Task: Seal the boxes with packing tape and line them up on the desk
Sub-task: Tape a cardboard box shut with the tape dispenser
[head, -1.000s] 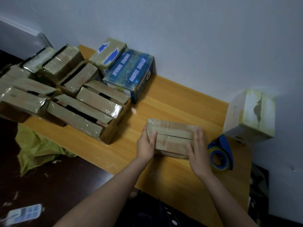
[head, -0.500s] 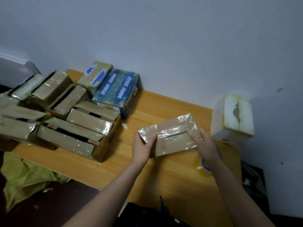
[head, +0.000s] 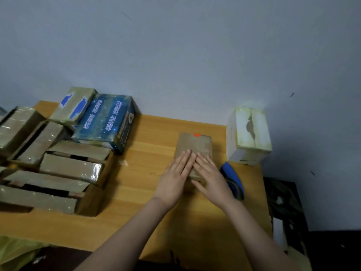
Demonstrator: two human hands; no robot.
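A small brown cardboard box [head: 195, 142] with a red dot on its far edge lies flat on the wooden desk [head: 148, 169], its long side pointing away from me. My left hand [head: 174, 176] and my right hand [head: 212, 176] both rest palm down on its near half, fingers straight and touching at the tips. A blue tape dispenser [head: 233, 178] with a roll of packing tape lies just right of my right hand, partly hidden behind it.
Several taped brown boxes [head: 70, 167] crowd the desk's left side, with a blue printed box [head: 106, 124] and a blue-patched box [head: 75, 106] behind them. A white box [head: 249, 135] stands at the back right corner. Yellow-green plastic [head: 13, 253] lies below the desk's left front.
The box was held tilted above the desk half a second ago. Now it lies flat, turned lengthwise, and both hands have moved from its ends onto its top.
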